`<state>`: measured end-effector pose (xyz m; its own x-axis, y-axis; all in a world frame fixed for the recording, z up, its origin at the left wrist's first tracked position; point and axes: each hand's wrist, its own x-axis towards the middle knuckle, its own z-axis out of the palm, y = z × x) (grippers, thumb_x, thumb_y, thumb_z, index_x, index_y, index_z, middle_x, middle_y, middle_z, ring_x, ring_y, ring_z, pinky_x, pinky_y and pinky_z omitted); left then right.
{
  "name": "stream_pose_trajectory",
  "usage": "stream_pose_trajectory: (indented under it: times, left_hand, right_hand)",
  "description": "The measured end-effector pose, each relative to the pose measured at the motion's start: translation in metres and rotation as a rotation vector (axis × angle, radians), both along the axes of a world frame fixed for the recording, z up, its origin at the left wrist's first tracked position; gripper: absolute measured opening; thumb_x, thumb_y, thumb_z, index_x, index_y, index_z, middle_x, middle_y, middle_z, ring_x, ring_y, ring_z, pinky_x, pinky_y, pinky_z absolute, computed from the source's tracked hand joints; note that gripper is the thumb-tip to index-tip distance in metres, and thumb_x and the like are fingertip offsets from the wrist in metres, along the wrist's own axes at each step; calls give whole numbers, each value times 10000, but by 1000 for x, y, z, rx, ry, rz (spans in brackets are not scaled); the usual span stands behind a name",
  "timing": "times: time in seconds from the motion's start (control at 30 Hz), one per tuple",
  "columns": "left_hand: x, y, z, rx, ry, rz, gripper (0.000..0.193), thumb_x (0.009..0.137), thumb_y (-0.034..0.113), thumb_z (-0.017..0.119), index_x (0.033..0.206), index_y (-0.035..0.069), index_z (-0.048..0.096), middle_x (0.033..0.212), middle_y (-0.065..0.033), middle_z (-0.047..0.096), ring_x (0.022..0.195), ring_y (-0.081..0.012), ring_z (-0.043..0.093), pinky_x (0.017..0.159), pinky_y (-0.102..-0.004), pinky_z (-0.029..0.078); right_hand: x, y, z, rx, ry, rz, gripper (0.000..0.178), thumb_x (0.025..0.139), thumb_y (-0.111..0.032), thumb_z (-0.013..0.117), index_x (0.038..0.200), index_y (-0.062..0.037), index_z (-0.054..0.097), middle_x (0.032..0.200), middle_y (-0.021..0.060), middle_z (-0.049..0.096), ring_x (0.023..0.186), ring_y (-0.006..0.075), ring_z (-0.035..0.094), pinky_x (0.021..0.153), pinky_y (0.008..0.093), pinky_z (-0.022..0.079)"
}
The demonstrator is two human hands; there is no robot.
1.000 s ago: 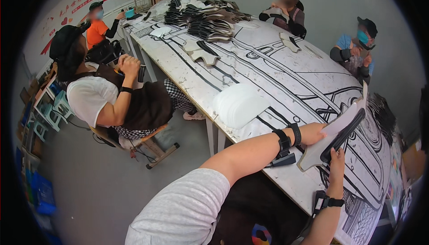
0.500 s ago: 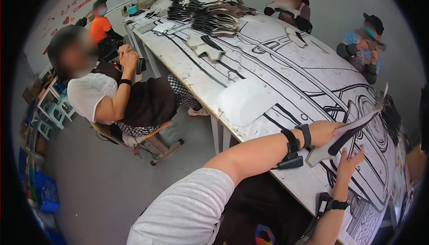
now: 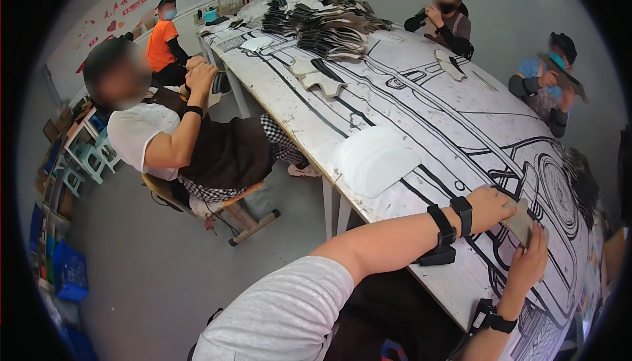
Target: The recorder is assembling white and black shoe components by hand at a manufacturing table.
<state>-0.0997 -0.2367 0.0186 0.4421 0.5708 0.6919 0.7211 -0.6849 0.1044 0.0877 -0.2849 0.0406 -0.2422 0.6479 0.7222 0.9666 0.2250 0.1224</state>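
Over the right part of the table, both my hands hold a small flat grey-beige cut piece (image 3: 519,223); its exact kind I cannot make out. My left hand (image 3: 488,209) reaches in from the left, its fingers bent over the piece's left edge. Below and to the right, my right hand (image 3: 528,260) has its fingers pressed against the lower right end. A pale pointed flap (image 3: 530,182) rises just beyond my left fingers. To the left of my left forearm lies a stack of curved white sheets (image 3: 375,162).
The long white table (image 3: 434,124) bears black line drawings. A heap of black and grey pieces (image 3: 322,25) covers its far end; another dark pile (image 3: 582,180) sits at the right edge. A seated person (image 3: 197,130) works at the left; others sit farther off. Plastic stools (image 3: 82,163) stand left.
The cut piece has been turned and lowered, so its black strip no longer shows and a plain grey face does. My right hand has moved up to its end. The whole view has shifted slightly.
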Motion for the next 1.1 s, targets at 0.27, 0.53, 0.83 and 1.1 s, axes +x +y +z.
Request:
stream_pose_trajectory:
  times: [0.27,0.53,0.83,1.1]
  left_hand:
    - [4,0,-1,-55,98,62,330,738,124,539,1067,131,572,961,-62,581,820,-244,576,738,-320,475]
    - [-5,0,-1,38,-138,104,460,758,70,469,1199,-48,407,1022,-200,584,876,-294,594,691,-378,494]
    - [63,-4,13,-350,-933,-183,345,845,82,395,1156,-39,482,1091,-255,548,1025,-368,527,896,-382,404]
    - [45,-13,-1,-447,-317,78,312,893,244,409,861,-8,589,672,-254,578,631,-418,570,543,-465,442]
  right_hand:
    - [11,6,-17,-212,113,-11,449,737,12,507,1182,-44,510,1099,141,568,961,318,563,798,375,459]
    - [-9,10,-12,-266,95,-212,376,768,-173,557,1124,-54,542,858,175,629,723,314,614,609,396,479]
    - [-38,21,-20,-209,469,27,172,832,-159,455,833,-28,566,726,171,582,599,336,586,541,427,467]
    - [-30,24,-26,-44,340,-165,181,818,-224,513,754,-59,554,584,83,586,546,229,611,444,334,473]
